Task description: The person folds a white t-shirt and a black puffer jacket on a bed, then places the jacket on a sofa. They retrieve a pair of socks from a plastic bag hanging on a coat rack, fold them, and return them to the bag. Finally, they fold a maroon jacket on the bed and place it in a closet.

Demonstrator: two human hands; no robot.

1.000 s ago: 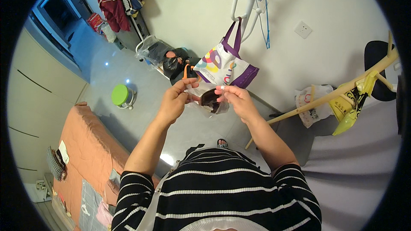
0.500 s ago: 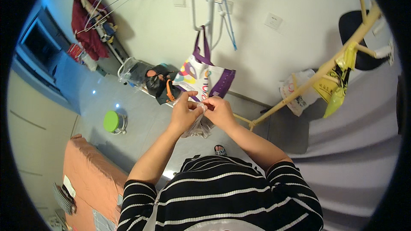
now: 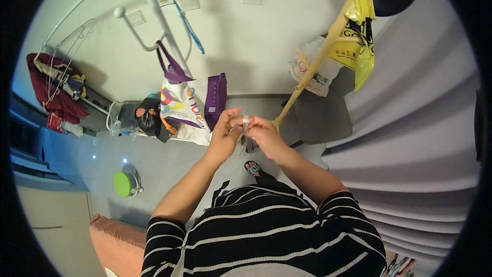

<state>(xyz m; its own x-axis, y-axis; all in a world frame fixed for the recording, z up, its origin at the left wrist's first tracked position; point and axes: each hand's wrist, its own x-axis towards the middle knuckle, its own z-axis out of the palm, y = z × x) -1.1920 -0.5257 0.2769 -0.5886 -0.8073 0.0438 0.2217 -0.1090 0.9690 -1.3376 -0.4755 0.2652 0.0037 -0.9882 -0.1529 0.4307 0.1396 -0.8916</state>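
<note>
While my left hand (image 3: 222,137) pinches the clear bag (image 3: 241,146) at its top, my right hand (image 3: 267,136) grips the same gathered plastic beside it. The bag hangs between them in front of me, right of the tote (image 3: 190,100). Its mouth looks bunched, so I'd judge closing it partly done; no knot shows, so fastening seems left.

Layout: plastic bag (image 3: 242,146) was between left hand (image 3: 223,139) and right hand (image 3: 266,137).
Tote bag (image 3: 184,101) hung from rack (image 3: 152,5), beyond and to the left; stool (image 3: 122,184) stood on floor (image 3: 166,168), farther left; bed (image 3: 120,243) lay lower left. Stand (image 3: 319,64) and chair (image 3: 324,115) stood right, curtain (image 3: 405,159) farther right.
</note>
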